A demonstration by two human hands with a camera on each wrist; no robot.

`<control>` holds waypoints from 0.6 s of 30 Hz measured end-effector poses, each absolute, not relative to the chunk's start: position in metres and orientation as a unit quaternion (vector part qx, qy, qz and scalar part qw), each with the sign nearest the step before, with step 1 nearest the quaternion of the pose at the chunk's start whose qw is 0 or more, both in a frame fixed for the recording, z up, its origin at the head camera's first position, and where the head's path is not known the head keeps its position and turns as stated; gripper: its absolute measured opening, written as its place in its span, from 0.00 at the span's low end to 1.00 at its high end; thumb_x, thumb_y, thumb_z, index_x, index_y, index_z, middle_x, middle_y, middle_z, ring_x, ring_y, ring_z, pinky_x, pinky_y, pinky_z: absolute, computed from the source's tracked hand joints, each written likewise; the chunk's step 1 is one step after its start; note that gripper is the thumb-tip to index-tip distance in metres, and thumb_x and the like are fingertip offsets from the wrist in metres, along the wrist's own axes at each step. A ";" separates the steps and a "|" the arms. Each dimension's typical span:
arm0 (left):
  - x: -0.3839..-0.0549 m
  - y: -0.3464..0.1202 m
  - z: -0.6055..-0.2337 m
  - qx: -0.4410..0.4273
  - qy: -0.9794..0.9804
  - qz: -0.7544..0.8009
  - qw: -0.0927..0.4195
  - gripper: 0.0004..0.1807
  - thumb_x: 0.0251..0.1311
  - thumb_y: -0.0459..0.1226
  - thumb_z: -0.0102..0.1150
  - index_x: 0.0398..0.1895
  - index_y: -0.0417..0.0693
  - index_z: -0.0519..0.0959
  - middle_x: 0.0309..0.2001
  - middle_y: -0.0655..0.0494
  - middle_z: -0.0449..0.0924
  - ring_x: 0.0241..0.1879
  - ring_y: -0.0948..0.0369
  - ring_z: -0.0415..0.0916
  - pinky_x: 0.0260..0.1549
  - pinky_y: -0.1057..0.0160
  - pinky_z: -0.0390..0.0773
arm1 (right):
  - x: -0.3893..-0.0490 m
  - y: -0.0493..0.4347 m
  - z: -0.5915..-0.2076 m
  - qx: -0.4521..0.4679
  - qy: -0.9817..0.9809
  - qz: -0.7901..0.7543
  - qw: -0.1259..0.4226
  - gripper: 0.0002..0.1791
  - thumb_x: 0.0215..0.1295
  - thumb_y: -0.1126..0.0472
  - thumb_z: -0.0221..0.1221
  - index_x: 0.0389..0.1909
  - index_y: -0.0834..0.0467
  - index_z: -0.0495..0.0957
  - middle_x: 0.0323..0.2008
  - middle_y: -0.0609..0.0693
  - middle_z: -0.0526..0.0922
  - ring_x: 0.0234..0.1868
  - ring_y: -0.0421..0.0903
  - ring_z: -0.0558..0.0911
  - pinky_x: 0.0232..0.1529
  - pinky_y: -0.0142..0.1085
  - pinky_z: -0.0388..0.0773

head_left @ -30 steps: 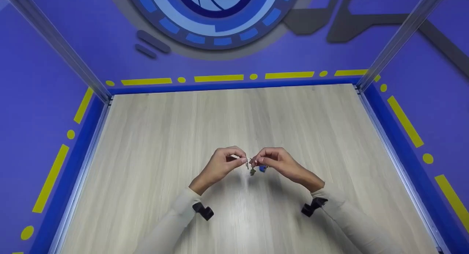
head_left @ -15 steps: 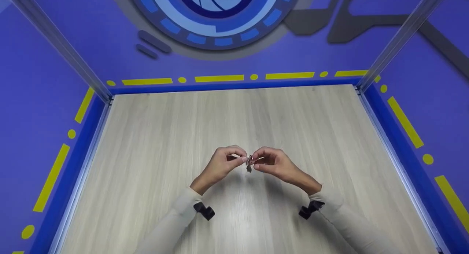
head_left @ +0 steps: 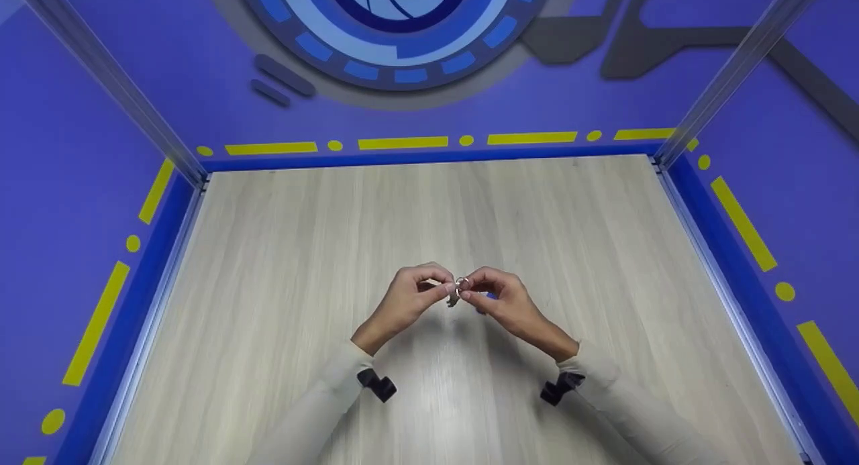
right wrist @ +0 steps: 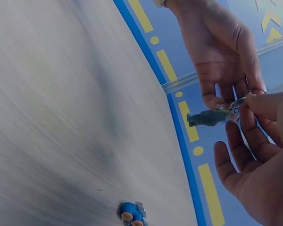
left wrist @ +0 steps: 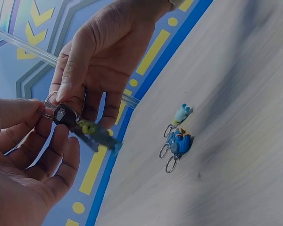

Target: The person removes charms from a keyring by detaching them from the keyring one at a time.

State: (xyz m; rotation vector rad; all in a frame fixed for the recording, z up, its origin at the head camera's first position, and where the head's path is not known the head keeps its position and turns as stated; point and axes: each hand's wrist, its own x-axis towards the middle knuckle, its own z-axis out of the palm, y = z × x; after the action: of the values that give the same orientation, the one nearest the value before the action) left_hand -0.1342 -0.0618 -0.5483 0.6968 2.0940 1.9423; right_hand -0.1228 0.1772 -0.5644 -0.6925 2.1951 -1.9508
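Observation:
My left hand (head_left: pixel 415 296) and right hand (head_left: pixel 504 297) meet over the middle of the table, fingertips almost touching. Between them is a metal key ring (head_left: pixel 463 281), pinched by thumb and fingers from both sides. A key (head_left: pixel 452 298) hangs just below the left fingertips. In the left wrist view a key with a dark head (left wrist: pixel 63 115) dangles at the rings, and a small green-grey figurine charm (left wrist: pixel 103 136) hangs beside it. The right wrist view shows this figurine (right wrist: pixel 207 117) next to a silver key (right wrist: pixel 236 107). Fingers hide parts of the rings.
Figurine keychains lie on the wooden table (head_left: pixel 322 250): a pale blue one (left wrist: pixel 182 114) and blue ones (left wrist: pixel 180 141), with metal rings (left wrist: pixel 171 164). The right hand partly covers them in the head view. Blue-purple walls (head_left: pixel 436 126) border the table.
The right thumb moved off the ring, then came back to it. The ring now stands higher between the fingertips, and the hanging key has shifted up and left.

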 end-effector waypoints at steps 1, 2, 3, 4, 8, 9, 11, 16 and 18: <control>-0.134 -0.062 -0.548 0.236 0.710 0.656 0.100 0.07 0.77 0.33 0.67 0.44 0.36 0.89 0.47 0.47 0.89 0.48 0.58 0.84 0.49 0.61 0.85 | -0.123 0.178 -0.565 -0.226 0.730 -0.643 0.056 0.04 0.77 0.68 0.67 0.47 0.65 0.86 0.45 0.61 0.89 0.41 0.44 0.85 0.38 0.33 0.81; -0.134 -0.063 -0.548 0.236 0.710 0.656 0.100 0.07 0.77 0.33 0.67 0.44 0.35 0.89 0.47 0.46 0.89 0.48 0.59 0.84 0.49 0.61 0.86 | -0.123 0.179 -0.565 -0.224 0.733 -0.641 0.050 0.04 0.78 0.68 0.66 0.47 0.64 0.86 0.45 0.61 0.89 0.40 0.44 0.85 0.39 0.34 0.82; -0.134 -0.063 -0.548 0.236 0.711 0.655 0.099 0.07 0.77 0.33 0.67 0.44 0.35 0.89 0.47 0.46 0.89 0.48 0.59 0.84 0.49 0.62 0.85 | -0.124 0.180 -0.565 -0.223 0.733 -0.641 0.045 0.04 0.78 0.68 0.66 0.47 0.65 0.86 0.45 0.61 0.89 0.41 0.45 0.86 0.42 0.35 0.83; -0.134 -0.063 -0.547 0.237 0.711 0.655 0.099 0.08 0.77 0.33 0.67 0.44 0.35 0.89 0.47 0.45 0.89 0.48 0.59 0.84 0.49 0.62 0.85 | -0.124 0.181 -0.565 -0.222 0.731 -0.644 0.042 0.04 0.78 0.68 0.65 0.48 0.65 0.86 0.45 0.62 0.90 0.42 0.46 0.87 0.43 0.35 0.84; -0.134 -0.063 -0.548 0.237 0.712 0.653 0.101 0.08 0.77 0.33 0.67 0.45 0.34 0.88 0.48 0.45 0.89 0.49 0.59 0.84 0.50 0.62 0.85 | -0.124 0.184 -0.565 -0.219 0.722 -0.655 0.037 0.05 0.78 0.70 0.65 0.48 0.67 0.85 0.46 0.64 0.89 0.44 0.52 0.89 0.47 0.34 0.85; -0.134 -0.063 -0.548 0.237 0.713 0.652 0.103 0.09 0.77 0.33 0.67 0.45 0.33 0.88 0.48 0.45 0.89 0.49 0.59 0.84 0.50 0.62 0.85 | -0.124 0.185 -0.565 -0.219 0.719 -0.659 0.037 0.05 0.78 0.70 0.64 0.48 0.67 0.85 0.47 0.65 0.89 0.44 0.52 0.89 0.46 0.34 0.85; -0.133 -0.063 -0.549 0.236 0.712 0.652 0.107 0.09 0.77 0.33 0.66 0.46 0.32 0.88 0.48 0.45 0.89 0.49 0.59 0.84 0.51 0.61 0.85 | -0.124 0.185 -0.565 -0.220 0.713 -0.665 0.034 0.05 0.78 0.70 0.64 0.48 0.68 0.85 0.47 0.65 0.89 0.43 0.53 0.89 0.45 0.34 0.85; -0.133 -0.062 -0.548 0.236 0.709 0.655 0.112 0.08 0.77 0.33 0.66 0.46 0.33 0.88 0.49 0.47 0.89 0.50 0.58 0.84 0.51 0.62 0.85 | -0.123 0.186 -0.566 -0.232 0.696 -0.679 0.025 0.04 0.79 0.72 0.63 0.48 0.70 0.82 0.49 0.66 0.90 0.48 0.51 0.91 0.46 0.35 0.86; -0.133 -0.062 -0.548 0.237 0.708 0.656 0.111 0.08 0.77 0.33 0.66 0.45 0.35 0.89 0.48 0.47 0.90 0.50 0.58 0.84 0.50 0.62 0.85 | -0.123 0.186 -0.567 -0.233 0.693 -0.682 0.023 0.04 0.80 0.71 0.62 0.48 0.70 0.81 0.49 0.65 0.90 0.49 0.50 0.91 0.46 0.34 0.86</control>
State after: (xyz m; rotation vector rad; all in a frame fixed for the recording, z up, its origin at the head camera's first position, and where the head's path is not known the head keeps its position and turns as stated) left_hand -0.1326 -0.0618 -0.5485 0.6970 2.0799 1.9268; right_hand -0.1229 0.1855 -0.5665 -0.7226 2.1468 -2.1111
